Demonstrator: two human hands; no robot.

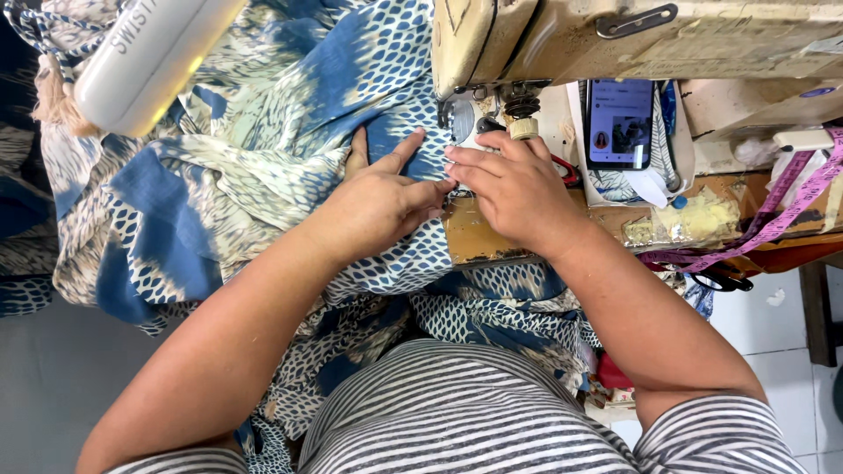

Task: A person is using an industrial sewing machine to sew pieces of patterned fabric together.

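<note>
Lamp head point(145, 61), white, tube-shaped, top left, well left of both hands. Printed fabric point(263, 149): blue and cream, small teardrop-dot pattern mixed with feathery streaks, thin and crumpled, many folds. It covers the work surface left of the fingers, runs under the left hand and hangs down below both hands into the lap, over a grey-and-white striped shirt point(457, 412).

Left hand point(382, 202) lies flat on the fabric, palm down, fingers spread a little apart, pressing the cloth, not gripping; fingertips point at the needle area. Right hand point(514, 189) just right of it, almost touching, fingers held together and curved, tips resting on the fabric edge right under the presser foot zone; needle itself hidden by the fingers.

Sewing machine point(615, 35), old, beige, worn paint, directly above the fingers. Wooden table point(479, 237) shows below the right-hand fingers, scuffed brown. Right of the fingers: 1 smartphone point(620, 123) propped upright, screen lit; pink measuring tape point(773, 219) draped over the table edge; black scissors point(720, 281) partly hidden under it. Floor: grey at left, white tiles point(764, 342) at right.
</note>
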